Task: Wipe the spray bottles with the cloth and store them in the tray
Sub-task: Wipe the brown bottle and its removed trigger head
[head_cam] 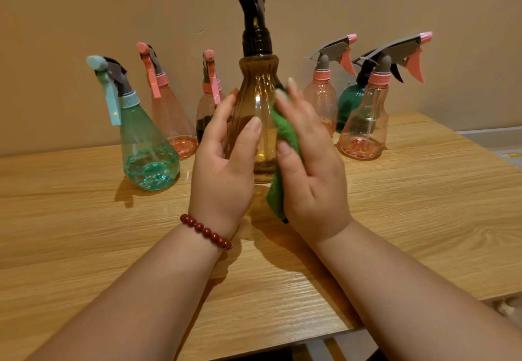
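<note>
Wooden desk (pixel 395 191), tan wall behind: your left hand (pixel 223 160), grip clamped on amber bottle (pixel 258 112) held upright above desk; right hand (pixel 308 168) presses green cloth (pixel 285 137) against it. Risk: hard wiping twists smooth bottle loose, toppling teal bottle (pixel 147 146) nearby. No tray visible.

Home room: wooden table (pixel 423 191), plain beige wall (pixel 84 7).

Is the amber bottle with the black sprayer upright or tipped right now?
Upright. The ribbed amber plastic bottle stands vertical, black sprayer on top, left hand gripping it, right hand pressing the green cloth against it.
</note>
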Motion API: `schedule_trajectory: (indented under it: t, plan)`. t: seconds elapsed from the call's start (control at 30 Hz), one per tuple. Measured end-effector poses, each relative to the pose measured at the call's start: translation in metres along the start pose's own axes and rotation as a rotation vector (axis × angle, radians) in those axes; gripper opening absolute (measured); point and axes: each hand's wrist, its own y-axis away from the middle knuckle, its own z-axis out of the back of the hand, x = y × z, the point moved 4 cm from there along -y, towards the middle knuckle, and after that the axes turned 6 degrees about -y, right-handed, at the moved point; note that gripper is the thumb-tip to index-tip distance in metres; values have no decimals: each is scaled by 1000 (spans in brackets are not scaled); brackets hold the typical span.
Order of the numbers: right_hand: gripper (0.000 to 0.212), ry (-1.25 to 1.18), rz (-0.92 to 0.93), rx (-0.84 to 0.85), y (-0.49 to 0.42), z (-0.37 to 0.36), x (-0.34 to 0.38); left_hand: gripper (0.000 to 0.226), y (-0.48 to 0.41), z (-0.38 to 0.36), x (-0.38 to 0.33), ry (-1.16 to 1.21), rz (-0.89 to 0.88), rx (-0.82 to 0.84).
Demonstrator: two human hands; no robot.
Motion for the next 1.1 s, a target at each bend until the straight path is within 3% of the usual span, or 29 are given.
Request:
schedule_trajectory:
  t: [0.1, 0.2, 0.4, 0.53, 0.63, 0.7, 0.83, 0.97, 1.03, 1.1]
  plan:
    - [44, -126, -271, -135, 1, 7, -10, 66, 1, -2, -3, 22, -8, 19]
    - [44, -322, -518, -157, 5, 7, -22, 63, 2, -2, -4, 27, -14, 6]
    - [47, -25, -75, -7, 1, 3, -1, 65, 1, -2, -2, 8, -21, -15]
    - [43, -261, -273, -116, 0, 8, -14, 57, 3, -2, -2, 78, 5, 13]
    - [39, -293, -405, -192, 3, 9, -21, 48, 5, -5, -5, 100, 8, 58]
    - [36, -482, -524, -212, 5, 10, -27, 36, 4, -5, -4, 60, 22, 58]
    - [35, -390, -496, -210, -2, 18, -20, 42, 2, -3, -3, -212, -50, 8]
    - [43, -272, -433, -168, -2, 14, -21, 51, 6, -11, -7, -147, -107, 92]
    - [45, -133, -299, -83, -3, 11, -13, 63, 5, -12, -8, -101, -137, 92]
    - [48, -54, -142, -15, -2, 7, -6, 61, 1, -7, -6, -14, -117, 52]
